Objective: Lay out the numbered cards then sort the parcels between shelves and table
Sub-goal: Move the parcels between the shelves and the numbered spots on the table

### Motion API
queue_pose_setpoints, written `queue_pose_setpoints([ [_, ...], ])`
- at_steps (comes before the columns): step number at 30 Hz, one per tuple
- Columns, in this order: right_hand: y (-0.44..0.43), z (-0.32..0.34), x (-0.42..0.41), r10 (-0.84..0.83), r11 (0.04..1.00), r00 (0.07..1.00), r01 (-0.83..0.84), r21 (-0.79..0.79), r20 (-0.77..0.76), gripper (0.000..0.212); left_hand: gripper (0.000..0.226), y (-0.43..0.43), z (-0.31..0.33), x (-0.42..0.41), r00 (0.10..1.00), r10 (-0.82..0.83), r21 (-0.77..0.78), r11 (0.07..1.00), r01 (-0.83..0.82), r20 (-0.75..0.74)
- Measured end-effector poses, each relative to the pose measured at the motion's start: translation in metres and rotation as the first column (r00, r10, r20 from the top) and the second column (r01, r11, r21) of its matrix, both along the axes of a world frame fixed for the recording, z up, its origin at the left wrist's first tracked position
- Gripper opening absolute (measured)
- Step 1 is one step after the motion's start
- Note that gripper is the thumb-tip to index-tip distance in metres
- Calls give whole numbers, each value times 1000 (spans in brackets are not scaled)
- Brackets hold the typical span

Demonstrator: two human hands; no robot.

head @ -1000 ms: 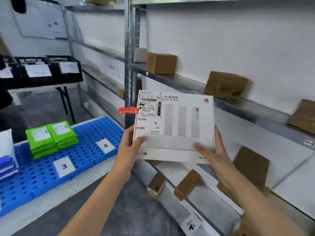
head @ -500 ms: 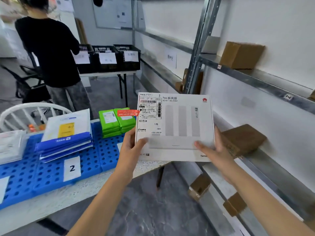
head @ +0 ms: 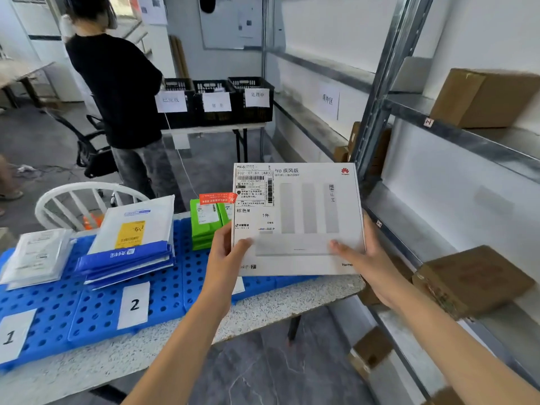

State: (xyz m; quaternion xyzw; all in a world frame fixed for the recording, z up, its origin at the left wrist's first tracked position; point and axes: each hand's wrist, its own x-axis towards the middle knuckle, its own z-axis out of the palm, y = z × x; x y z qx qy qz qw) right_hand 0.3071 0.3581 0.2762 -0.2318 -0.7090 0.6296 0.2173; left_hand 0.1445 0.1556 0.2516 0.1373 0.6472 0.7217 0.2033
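Two hands on the white box (head: 304, 217) — my left hand (head: 226, 255) grips its left edge, thumb across the front, my right hand (head: 366, 258) clamps the right edge. I'm holding it upright above the table's (head: 263, 314) right end — green packets (head: 204, 226) just behind, cards 1 (head: 11, 336) and 2 (head: 134, 305) lying left.

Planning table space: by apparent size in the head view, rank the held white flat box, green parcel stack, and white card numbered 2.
1. White flat cardboard box, though nearest the camera.
2-3. Green parcel stack, white card numbered 2: alike; stack partly hidden.
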Motion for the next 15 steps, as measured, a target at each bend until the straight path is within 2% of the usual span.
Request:
queue_pose_setpoints([
  [10,120,8,-73,104,994,994,-103,32,-25,82,37,106,10,-50,996,93,-5,996,-93,0],
  [15,179,4,-100,100,993,995,-98,62,-20,91,48,163,8,-74,993,112,10,994,-112,-32],
])
